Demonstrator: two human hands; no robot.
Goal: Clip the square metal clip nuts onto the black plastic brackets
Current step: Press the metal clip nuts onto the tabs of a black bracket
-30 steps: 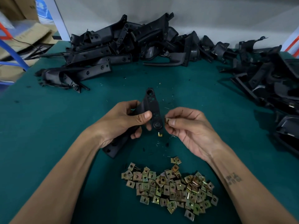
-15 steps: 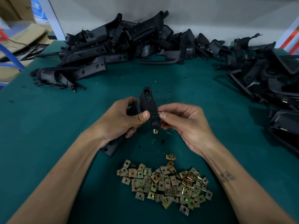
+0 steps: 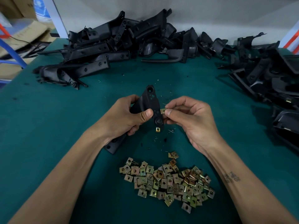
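L hand [image 3: 124, 117] grips a black bracket [image 3: 151, 102] mid-surface, fingers wrapped round its body, thumb pressed on the front face. Bracket stands tilted, top end w/ a round hole pointing to the far edge, lower end sticking out under the palm toward the near edge. R hand [image 3: 191, 117] pinches one clip nut [image 3: 162, 111] btwn thumb and forefinger, held right at the bracket's right edge; can't tell if it's slid on. A second nut [image 3: 157, 129] sits at the bracket's bottom tip, looks clipped on.

Nut pile [image 3: 168, 179] lies on the green surface [image 3: 48, 126] near the near edge, btwn the two forearms, apart from both hands. Small swarf bits are scattered round the bracket.

Bracket heap [image 3: 123, 44] runs along the far edge, more of them [image 3: 267, 70] down the right edge. Cardboard boxes [image 3: 22, 36] sit off the far-left corner.
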